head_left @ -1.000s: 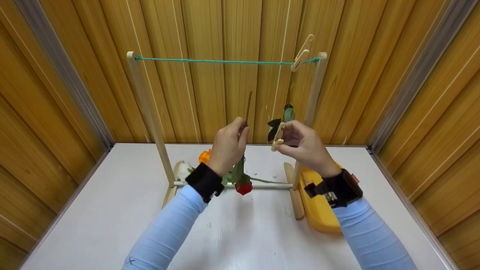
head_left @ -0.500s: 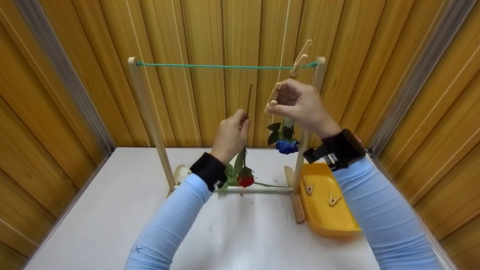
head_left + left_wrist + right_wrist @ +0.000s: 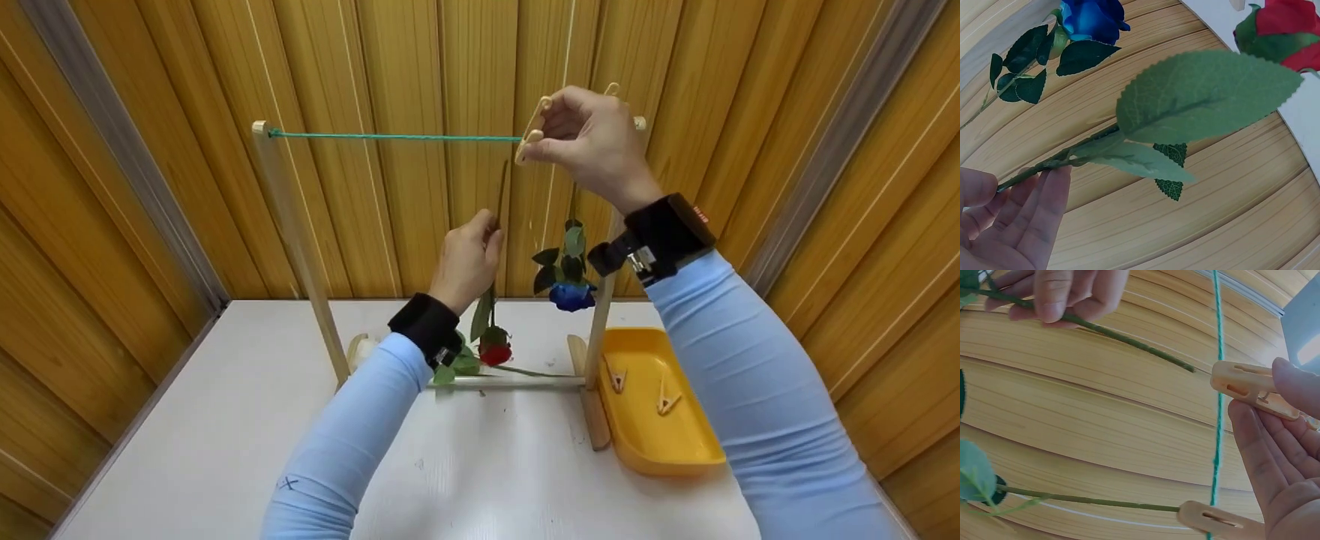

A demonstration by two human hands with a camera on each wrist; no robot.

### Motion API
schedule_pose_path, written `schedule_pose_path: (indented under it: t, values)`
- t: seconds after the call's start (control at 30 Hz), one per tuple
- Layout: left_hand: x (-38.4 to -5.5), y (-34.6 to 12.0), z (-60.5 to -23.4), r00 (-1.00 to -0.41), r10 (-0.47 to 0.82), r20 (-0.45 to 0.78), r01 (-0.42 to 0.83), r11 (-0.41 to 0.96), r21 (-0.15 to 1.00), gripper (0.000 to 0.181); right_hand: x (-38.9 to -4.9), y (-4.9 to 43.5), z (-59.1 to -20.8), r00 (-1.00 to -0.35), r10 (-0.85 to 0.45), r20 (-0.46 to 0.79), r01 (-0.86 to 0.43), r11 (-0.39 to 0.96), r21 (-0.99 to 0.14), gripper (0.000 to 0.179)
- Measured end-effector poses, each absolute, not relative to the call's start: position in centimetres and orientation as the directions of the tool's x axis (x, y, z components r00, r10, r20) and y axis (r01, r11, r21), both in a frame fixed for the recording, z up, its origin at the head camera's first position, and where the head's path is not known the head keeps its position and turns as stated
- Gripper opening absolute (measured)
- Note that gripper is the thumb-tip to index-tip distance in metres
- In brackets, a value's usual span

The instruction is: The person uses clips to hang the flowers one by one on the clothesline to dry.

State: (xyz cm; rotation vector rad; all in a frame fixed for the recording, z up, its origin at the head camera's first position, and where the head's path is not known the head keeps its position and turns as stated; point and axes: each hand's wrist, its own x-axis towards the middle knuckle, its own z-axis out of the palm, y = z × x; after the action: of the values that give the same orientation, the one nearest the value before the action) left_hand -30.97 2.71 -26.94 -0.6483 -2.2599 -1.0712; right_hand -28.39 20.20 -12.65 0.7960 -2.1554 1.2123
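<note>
My left hand [image 3: 469, 255] pinches the stem of a red rose [image 3: 495, 349], which hangs head down with its bare stem end [image 3: 1182, 365] pointing up just short of the green line [image 3: 390, 136]. In my right hand [image 3: 596, 142] a beige clothespin [image 3: 1252, 388] is pinched between thumb and fingers, its nose overlapping the line in the right wrist view. A second clothespin [image 3: 1216, 517] grips the line and the stem of a blue rose [image 3: 572, 296], which hangs upside down to the right of the red one.
The line runs between two wooden posts [image 3: 300, 247]. A yellow tray [image 3: 645, 450] with two clothespins [image 3: 666, 397] stands at the right. Behind my left wrist, leaves [image 3: 454, 367] and a white flower [image 3: 365, 349] lie by the frame's bottom bar [image 3: 517, 382].
My right hand has risen with the clothespin from beside the blue rose to line height. My left hand has lifted the red rose a little, bringing its stem end closer to the line.
</note>
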Motion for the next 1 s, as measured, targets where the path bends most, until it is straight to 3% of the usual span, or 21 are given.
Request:
schedule_pose_path:
  t: [0.5, 0.8, 1.0]
  values:
    - [-31.6, 3.6, -25.6, -0.800, 0.156, 0.579, 0.568, 0.509, 0.647, 0.013, -29.4, 19.3, -10.0, -0.716, -0.161, 0.679, -0.639, 0.541, -0.546, 0.019]
    - [-31.7, 3.9, -25.3, -0.807, 0.149, 0.571, 0.565, 0.471, 0.677, 0.012, -29.6, 18.9, -9.1, -0.758, -0.142, 0.636, -0.591, 0.561, -0.579, 0.021]
    - [-31.8, 3.9, -25.2, -0.802, 0.153, 0.578, 0.573, 0.469, 0.672, 0.012, -29.7, 18.9, -9.1, -0.758, -0.174, 0.629, -0.588, 0.600, -0.542, 0.019]
